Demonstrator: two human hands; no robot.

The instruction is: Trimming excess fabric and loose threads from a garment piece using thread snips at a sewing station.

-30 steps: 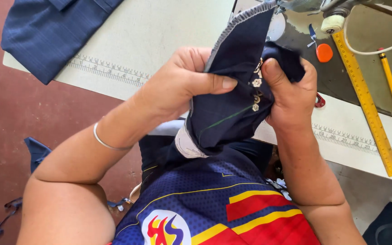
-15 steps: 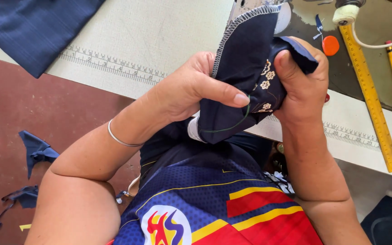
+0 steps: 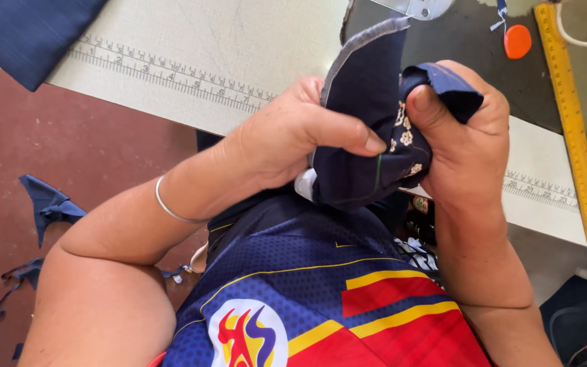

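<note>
We see the left hand point(image 3: 287, 139) and right hand point(image 3: 467, 136) both clenched on a dark blue fabric piece point(image 3: 368, 136), held up over the near edge of the white tabletop point(image 3: 205, 54). Yellow ruler point(image 3: 568, 115) lies on the tabletop right. Blue fabric scraps point(image 3: 49, 204) litter the reddish floor point(image 3: 69, 143).

The fabric piece point(image 3: 365, 102) was dark navy, with a grey edge and small cream floral motifs along one seam. The surface point(image 3: 205, 47) was off-white, printed with a dark ruler scale. The wooden ruler point(image 3: 568, 115) was yellow with black markings. The round disc point(image 3: 516, 41) was orange. The jersey point(image 3: 321, 299) was blue, dotted, with yellow and red stripes. The floor point(image 3: 69, 149) was reddish-brown. The fabric scraps point(image 3: 49, 204) were navy. The bangle point(image 3: 171, 211) was silver.
</note>
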